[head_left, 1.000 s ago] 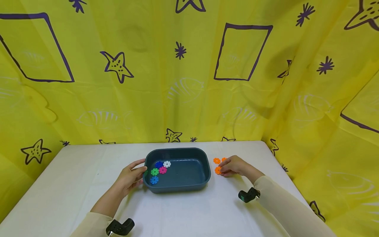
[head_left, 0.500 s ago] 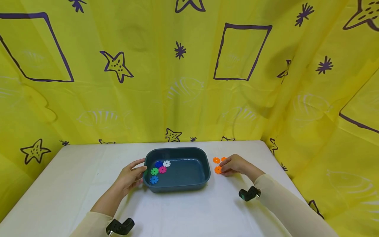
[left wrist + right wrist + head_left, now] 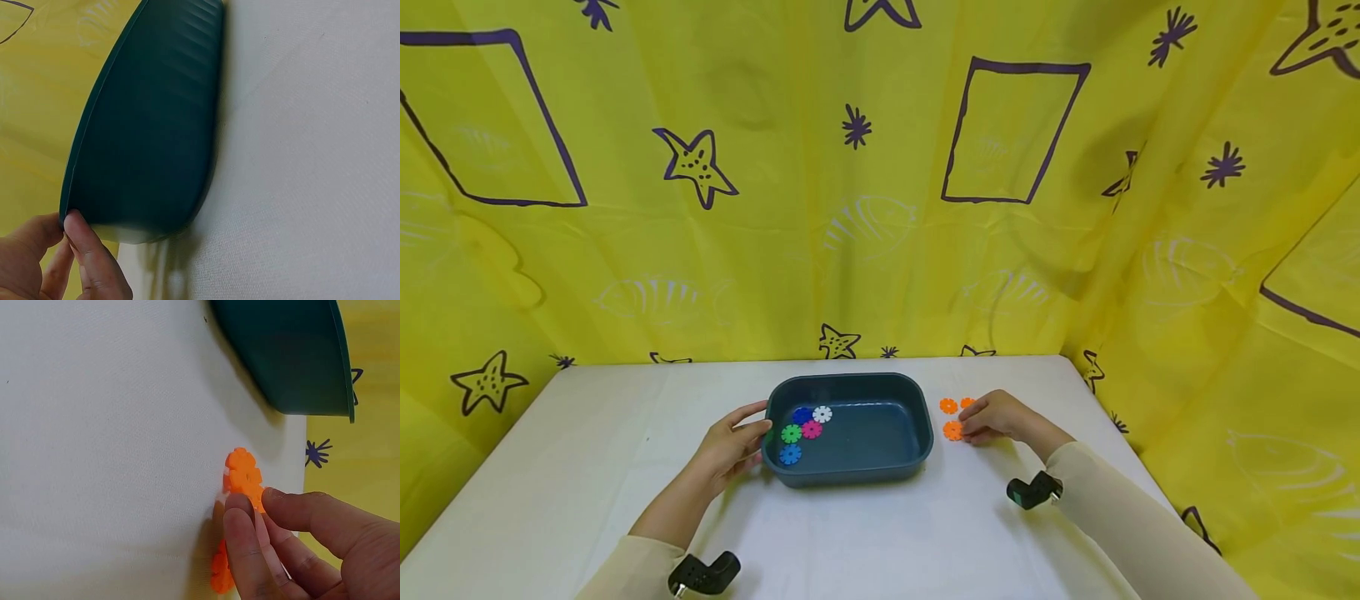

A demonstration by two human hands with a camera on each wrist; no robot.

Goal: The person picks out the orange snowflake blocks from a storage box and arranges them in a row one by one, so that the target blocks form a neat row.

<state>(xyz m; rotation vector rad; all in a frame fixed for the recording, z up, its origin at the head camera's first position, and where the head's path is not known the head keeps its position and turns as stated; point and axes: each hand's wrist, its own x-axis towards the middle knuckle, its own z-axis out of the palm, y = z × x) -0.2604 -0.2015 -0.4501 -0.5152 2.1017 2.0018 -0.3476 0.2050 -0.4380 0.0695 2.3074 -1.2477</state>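
In the head view, my left hand (image 3: 727, 450) grips the left end of a dark teal plastic tray (image 3: 853, 477); the left wrist view shows the tray's rim between thumb and fingers. To the tray's right, my right hand (image 3: 1000, 418) has its thumb and fingertips at the edge of an orange notched snowflake disc (image 3: 952, 431). From the right wrist, this disc (image 3: 247, 479) appears pinched at the fingertips. Two more orange discs lie just beyond: one orange disc (image 3: 948, 406) at left, another orange disc (image 3: 967, 402) partly covered by the hand.
Inside the tray, towards its left end, lie a white disc (image 3: 823, 414), a dark blue disc (image 3: 802, 416), a pink disc (image 3: 812, 429), a green disc (image 3: 792, 433) and a lighter blue disc (image 3: 790, 454). A white tablecloth (image 3: 880, 542) covers the table. Yellow patterned curtain (image 3: 790, 275) hangs behind and at the sides.
My right hand has shifted very slightly to the right, and a little more of the nearest orange disc shows. The left hand and the tray stay put.
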